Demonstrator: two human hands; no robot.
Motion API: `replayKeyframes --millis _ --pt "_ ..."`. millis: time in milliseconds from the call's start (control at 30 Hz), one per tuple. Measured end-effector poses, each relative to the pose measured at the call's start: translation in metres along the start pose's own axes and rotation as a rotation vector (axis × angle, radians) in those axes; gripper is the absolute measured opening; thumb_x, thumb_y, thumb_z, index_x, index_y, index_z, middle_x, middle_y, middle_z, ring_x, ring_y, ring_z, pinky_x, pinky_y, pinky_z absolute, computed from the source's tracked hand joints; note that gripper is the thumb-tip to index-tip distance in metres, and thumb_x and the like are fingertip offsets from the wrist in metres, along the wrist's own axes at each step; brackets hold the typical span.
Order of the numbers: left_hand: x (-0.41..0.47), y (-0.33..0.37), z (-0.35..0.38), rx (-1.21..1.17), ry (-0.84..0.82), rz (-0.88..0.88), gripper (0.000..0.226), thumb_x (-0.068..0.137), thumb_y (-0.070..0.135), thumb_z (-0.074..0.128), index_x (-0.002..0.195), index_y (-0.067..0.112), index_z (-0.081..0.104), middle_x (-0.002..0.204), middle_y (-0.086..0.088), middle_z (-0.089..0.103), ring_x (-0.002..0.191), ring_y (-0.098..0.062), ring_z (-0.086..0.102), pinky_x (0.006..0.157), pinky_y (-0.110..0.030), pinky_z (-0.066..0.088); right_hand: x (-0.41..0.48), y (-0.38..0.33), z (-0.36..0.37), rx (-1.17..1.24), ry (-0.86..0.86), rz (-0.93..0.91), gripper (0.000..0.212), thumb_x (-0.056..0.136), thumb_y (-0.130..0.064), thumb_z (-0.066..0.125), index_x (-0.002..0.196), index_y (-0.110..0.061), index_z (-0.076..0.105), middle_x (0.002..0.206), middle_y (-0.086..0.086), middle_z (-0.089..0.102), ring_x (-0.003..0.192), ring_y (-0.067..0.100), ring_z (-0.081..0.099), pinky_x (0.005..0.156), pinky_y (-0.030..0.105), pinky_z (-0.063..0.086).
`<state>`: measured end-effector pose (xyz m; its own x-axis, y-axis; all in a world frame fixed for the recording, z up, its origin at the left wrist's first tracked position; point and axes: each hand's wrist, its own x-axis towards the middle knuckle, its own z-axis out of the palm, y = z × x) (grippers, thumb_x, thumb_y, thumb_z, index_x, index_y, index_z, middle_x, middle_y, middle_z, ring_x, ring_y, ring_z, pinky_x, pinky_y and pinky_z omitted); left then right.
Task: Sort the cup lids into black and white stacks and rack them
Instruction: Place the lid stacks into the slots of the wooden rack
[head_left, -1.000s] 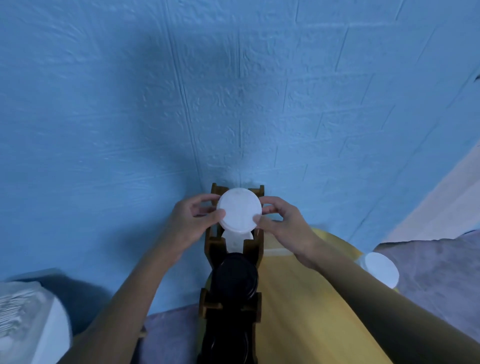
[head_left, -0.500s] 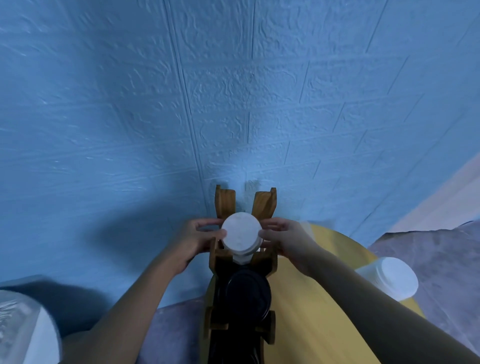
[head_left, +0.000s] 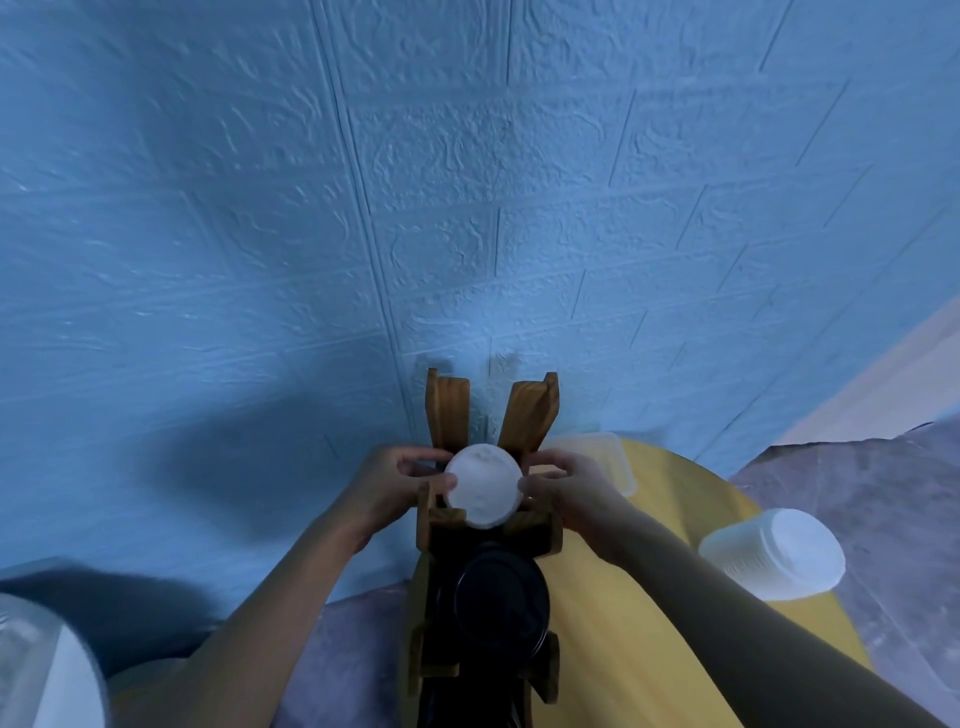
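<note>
A stack of white lids (head_left: 483, 488) sits between the uprights of the wooden rack (head_left: 535, 410) at its far section. My left hand (head_left: 395, 483) grips the stack's left edge and my right hand (head_left: 566, 486) grips its right edge, thumbs on the near side. In the nearer section of the same rack lies a stack of black lids (head_left: 498, 597). How deep the white stack reaches into the rack is hidden by my hands.
The rack stands on a round yellow table (head_left: 649, 649) against a blue textured wall (head_left: 467, 208). A pile of white lids (head_left: 774, 556) lies on the table's right edge. A pale container (head_left: 608, 457) sits behind my right hand. A white object (head_left: 47, 675) is at lower left.
Both hands have lowered the white stack from above the rack's top down between its uprights. The view has tilted, so more of the table and the right-hand pile show.
</note>
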<state>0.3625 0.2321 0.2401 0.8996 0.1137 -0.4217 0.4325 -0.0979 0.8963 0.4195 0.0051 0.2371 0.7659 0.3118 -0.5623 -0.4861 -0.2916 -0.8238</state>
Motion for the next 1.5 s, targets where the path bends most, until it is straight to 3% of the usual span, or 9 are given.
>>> replayKeyframes --millis 233,333,433,533,700,800,1033,1167,1500 --pt "0.006 -0.002 0.001 0.001 -0.010 0.028 0.039 0.063 0.026 0.082 0.101 0.024 0.076 0.092 -0.012 0.077 0.087 -0.024 0.074 0.077 -0.031 0.058 0.007 0.001 0.002 -0.103 0.043 -0.010 0.031 0.090 -0.014 0.068 0.120 -0.011 0.062 0.112 0.012 0.063 0.099 0.028 0.065 0.085 0.038 0.059" --pt "0.006 -0.001 0.002 0.016 0.016 0.038 0.038 0.063 0.027 0.081 0.101 0.025 0.075 0.092 -0.010 0.077 0.087 -0.022 0.073 0.071 -0.023 0.056 0.004 0.001 0.002 -0.087 0.034 -0.023 0.030 0.091 -0.015 0.067 0.120 -0.012 0.061 0.111 0.012 0.063 0.100 0.027 0.065 0.087 0.040 0.058" --pt "0.006 -0.002 0.002 0.068 0.032 0.040 0.036 0.075 0.018 0.085 0.109 0.021 0.074 0.099 -0.008 0.074 0.092 -0.019 0.072 0.069 -0.016 0.052 -0.002 0.000 0.002 -0.086 0.027 -0.038 0.028 0.092 -0.016 0.066 0.120 -0.013 0.061 0.110 0.011 0.063 0.097 0.024 0.065 0.073 0.029 0.057" --pt "-0.002 0.005 0.002 0.105 0.051 0.067 0.029 0.084 0.013 0.079 0.112 0.018 0.073 0.101 -0.003 0.072 0.089 -0.007 0.070 0.067 -0.010 0.050 -0.009 -0.001 -0.001 -0.104 0.039 -0.071 0.026 0.093 -0.016 0.064 0.119 -0.011 0.062 0.107 0.012 0.066 0.098 0.027 0.066 0.082 0.037 0.057" --pt "-0.027 0.042 0.000 0.159 0.132 0.197 0.010 0.084 0.019 0.078 0.092 0.025 0.076 0.087 0.003 0.077 0.085 -0.011 0.072 0.064 -0.015 0.049 -0.031 -0.009 -0.015 -0.190 0.043 -0.178 0.022 0.097 -0.018 0.059 0.119 -0.017 0.061 0.101 0.003 0.069 0.090 0.016 0.067 0.080 0.032 0.056" --pt "-0.045 0.073 0.007 0.207 0.125 0.291 0.015 0.084 0.020 0.079 0.098 0.023 0.074 0.081 0.000 0.077 0.079 -0.016 0.074 0.070 -0.026 0.052 -0.046 -0.014 -0.030 -0.219 0.093 -0.235 0.022 0.097 -0.021 0.059 0.119 -0.019 0.062 0.103 0.000 0.069 0.092 0.014 0.069 0.078 0.029 0.057" --pt "-0.057 0.123 0.085 0.267 0.083 0.455 0.015 0.082 0.031 0.079 0.095 0.028 0.072 0.082 0.004 0.075 0.081 -0.023 0.073 0.078 -0.039 0.056 -0.079 -0.012 -0.087 -0.111 0.255 -0.302 0.008 0.095 -0.019 0.063 0.099 -0.024 0.067 0.102 0.007 0.069 0.091 0.022 0.067 0.074 0.026 0.049" --pt "-0.044 0.129 0.148 0.275 0.032 0.448 0.011 0.084 0.035 0.076 0.091 0.029 0.071 0.084 0.005 0.075 0.080 -0.016 0.072 0.069 -0.028 0.053 -0.098 0.003 -0.132 -0.101 0.406 -0.328 0.010 0.094 -0.012 0.062 0.094 -0.021 0.067 0.094 -0.001 0.066 0.084 0.010 0.059 0.069 0.016 0.044" --pt "0.004 0.071 0.289 0.285 -0.100 0.215 0.030 0.081 0.040 0.073 0.106 0.023 0.070 0.100 0.000 0.069 0.087 -0.012 0.066 0.083 -0.038 0.056 -0.115 0.071 -0.245 -0.249 0.662 -0.194 0.029 0.094 -0.019 0.060 0.123 -0.016 0.059 0.122 0.002 0.055 0.115 0.015 0.050 0.091 0.028 0.038"
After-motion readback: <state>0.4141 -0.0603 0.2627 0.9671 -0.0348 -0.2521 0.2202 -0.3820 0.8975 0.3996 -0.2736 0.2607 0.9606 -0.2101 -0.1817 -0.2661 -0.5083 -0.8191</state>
